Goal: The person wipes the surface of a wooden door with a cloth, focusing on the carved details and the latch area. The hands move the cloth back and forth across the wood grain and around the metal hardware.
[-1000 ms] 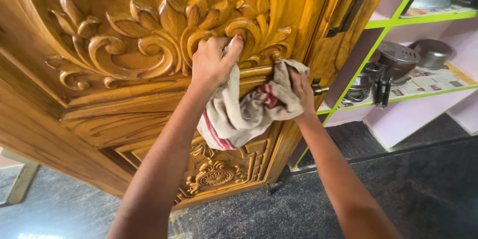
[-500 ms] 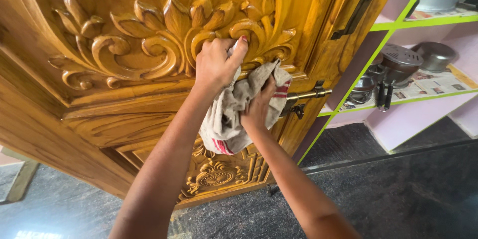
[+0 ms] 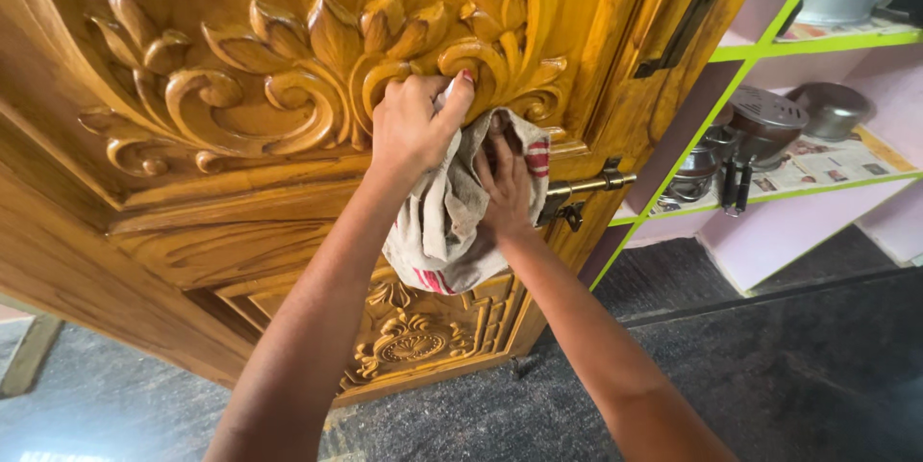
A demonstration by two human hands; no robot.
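Observation:
A carved, varnished wooden door (image 3: 240,87) fills the left of the head view. My left hand (image 3: 411,121) grips the top of a beige cloth with red stripes (image 3: 437,231) and presses it into the carved leaf scroll. My right hand (image 3: 505,188) lies flat on the cloth with fingers spread, pushing it against the door just below the carving. The cloth's lower part hangs loose beneath both hands.
A brass door bolt (image 3: 588,188) sticks out at the door's right edge. Pink shelves with green edges (image 3: 769,44) at the right hold metal pots (image 3: 764,121) on newspaper. The floor (image 3: 769,366) is dark speckled stone.
My right hand has moved left from the cloth's far end by the bolt onto the middle of the cloth, bunching it under my left hand. My left hand has stayed on the carving.

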